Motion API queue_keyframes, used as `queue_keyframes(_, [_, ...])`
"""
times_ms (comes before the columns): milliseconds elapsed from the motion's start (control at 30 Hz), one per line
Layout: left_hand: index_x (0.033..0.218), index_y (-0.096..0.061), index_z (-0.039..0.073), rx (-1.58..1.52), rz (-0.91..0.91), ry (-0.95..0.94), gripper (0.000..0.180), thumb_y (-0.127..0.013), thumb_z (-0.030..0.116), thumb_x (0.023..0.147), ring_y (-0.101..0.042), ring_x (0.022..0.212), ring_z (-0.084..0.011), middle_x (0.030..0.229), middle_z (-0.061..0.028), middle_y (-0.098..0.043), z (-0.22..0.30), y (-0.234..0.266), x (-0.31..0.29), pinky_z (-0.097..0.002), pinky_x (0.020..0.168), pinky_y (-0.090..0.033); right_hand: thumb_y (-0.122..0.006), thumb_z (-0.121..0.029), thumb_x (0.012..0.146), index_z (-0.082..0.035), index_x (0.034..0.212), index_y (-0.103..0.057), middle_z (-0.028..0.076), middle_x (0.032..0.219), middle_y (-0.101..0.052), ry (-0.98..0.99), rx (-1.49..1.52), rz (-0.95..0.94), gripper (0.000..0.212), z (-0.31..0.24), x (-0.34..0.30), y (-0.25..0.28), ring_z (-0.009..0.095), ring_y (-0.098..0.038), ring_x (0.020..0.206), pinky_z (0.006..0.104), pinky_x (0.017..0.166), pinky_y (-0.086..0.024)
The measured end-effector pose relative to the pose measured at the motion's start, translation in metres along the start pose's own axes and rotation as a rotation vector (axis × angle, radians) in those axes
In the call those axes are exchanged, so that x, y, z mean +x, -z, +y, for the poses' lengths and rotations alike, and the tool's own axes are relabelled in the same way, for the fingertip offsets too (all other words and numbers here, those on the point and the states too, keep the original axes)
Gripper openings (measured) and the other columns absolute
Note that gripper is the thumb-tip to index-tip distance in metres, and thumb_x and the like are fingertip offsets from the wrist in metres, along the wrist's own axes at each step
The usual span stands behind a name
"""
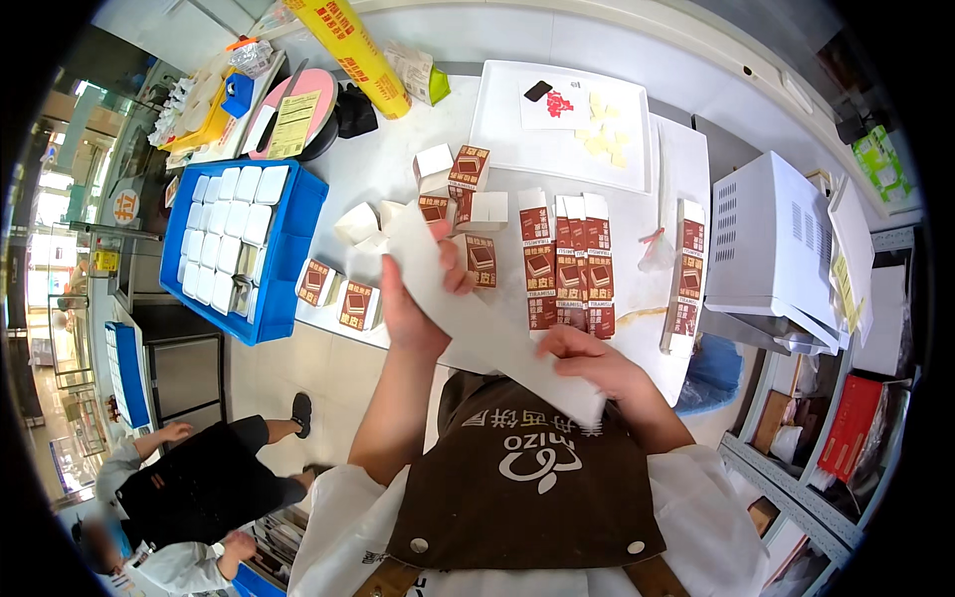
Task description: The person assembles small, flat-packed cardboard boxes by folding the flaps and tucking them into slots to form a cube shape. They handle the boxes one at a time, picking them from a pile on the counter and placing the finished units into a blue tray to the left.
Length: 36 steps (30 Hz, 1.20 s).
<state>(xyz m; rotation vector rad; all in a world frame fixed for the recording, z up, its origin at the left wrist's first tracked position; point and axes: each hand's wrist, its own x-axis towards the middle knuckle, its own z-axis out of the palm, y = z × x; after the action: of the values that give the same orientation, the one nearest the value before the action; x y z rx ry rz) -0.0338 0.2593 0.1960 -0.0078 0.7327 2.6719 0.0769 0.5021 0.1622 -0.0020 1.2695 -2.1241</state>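
A long white flat carton blank (477, 333) slants across in front of my apron, its plain side up. My left hand (423, 298) grips its upper part, thumb on one edge and fingers on the other. At the lower right end my right hand (589, 360) has its bent fingers on the edge of the blank. Beyond my left hand stand several brown and white folded boxes (481, 261), some with their tops open. Flat printed carton blanks (538, 261) lie on the white table to the right of them, in side-by-side rows.
A blue crate (284, 234) with white-lidded containers stands at the left. A white tray (557, 164) lies at the back, and a yellow roll (350, 55) leans there. On the right is a white appliance (771, 244). A person in a dark apron (199, 478) is at lower left.
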Motion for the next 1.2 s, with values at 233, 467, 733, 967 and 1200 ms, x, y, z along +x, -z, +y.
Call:
queue_keyframes(233, [0.118,-0.055,0.005,-0.022,0.054,0.007,0.078,-0.026,0.073,0.094,-0.040,0.069,-0.0157,0.082,-0.0029,-0.046,0.013,-0.029,-0.019,-0.0306,0.065,-0.035,-0.050,-0.010,0.089,0.007,0.103,-0.063,0.025,0.098,-0.066,0.009,0.764,-0.246,0.026,-0.002,-0.038,0.005,0.041,-0.069,0.090,0.0483,0.080,-0.056])
queue_keyframes(467, [0.094,-0.053,0.009,0.533,-0.115,0.115,0.035,-0.060,0.043,0.096,-0.039,0.064,-0.0122,0.073,-0.0003,-0.043,0.018,-0.032,-0.032,-0.0286,0.063,-0.034,-0.059,-0.008,0.094,-0.002,0.090,-0.062,0.007,0.083,-0.062,0.389,-0.610,0.062,0.008,-0.071,-0.010,-0.027,0.017,-0.058,0.081,0.0293,0.075,-0.045])
queue_keyframes(733, [0.099,-0.063,-0.002,0.768,0.038,0.336,0.022,-0.065,0.017,0.086,-0.059,0.069,-0.0062,0.081,-0.0039,-0.066,0.029,-0.054,-0.046,-0.0207,0.059,-0.045,-0.070,-0.011,0.082,-0.003,0.074,-0.053,0.007,0.065,-0.054,0.323,-0.709,0.198,0.021,-0.094,-0.006,-0.059,0.022,-0.053,0.063,0.0343,0.063,-0.044])
queue_keyframes(967, [0.091,-0.062,-0.002,0.966,0.055,0.382,0.007,-0.063,0.004,0.087,-0.053,0.057,-0.0025,0.075,0.0018,-0.059,0.030,-0.079,-0.049,-0.0200,0.047,-0.041,-0.071,-0.002,0.068,-0.003,0.070,-0.052,0.007,0.059,-0.050,0.522,-0.899,0.150,0.019,-0.094,-0.005,-0.064,0.025,-0.050,0.061,0.0343,0.070,-0.040])
queue_keyframes(1200, [0.094,-0.062,-0.003,1.011,0.072,0.362,0.011,-0.064,0.004,0.086,-0.051,0.056,-0.0017,0.073,0.0025,-0.057,0.026,-0.087,-0.047,-0.0197,0.046,-0.040,-0.070,-0.008,0.073,-0.005,0.070,-0.051,0.007,0.059,-0.052,0.562,-0.942,0.095,0.020,-0.096,-0.008,-0.061,0.028,-0.055,0.059,0.0362,0.069,-0.043])
